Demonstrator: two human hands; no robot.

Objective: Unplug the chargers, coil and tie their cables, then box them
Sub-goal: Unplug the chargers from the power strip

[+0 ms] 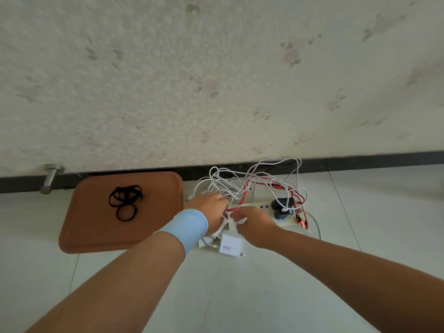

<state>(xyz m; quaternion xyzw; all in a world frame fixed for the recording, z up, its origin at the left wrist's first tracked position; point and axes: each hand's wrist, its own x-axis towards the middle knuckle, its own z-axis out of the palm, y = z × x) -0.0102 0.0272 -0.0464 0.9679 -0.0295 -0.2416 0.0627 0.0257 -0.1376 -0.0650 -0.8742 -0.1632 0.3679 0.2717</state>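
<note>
At the power strip, the right hand has its fingers pinching a small white charger, while the left hand seems to curl its fingers into the white cables.

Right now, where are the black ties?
Head view, left side: the black ties lie bunched on the brown tray, left of the left hand and the cable tangle.

There is only one view, from a wide-angle camera on the person's head. It looks forward and down, from near, at the power strip on the floor. The left hand and the right hand come in from below the power strip, and the wall stands behind it.
</note>
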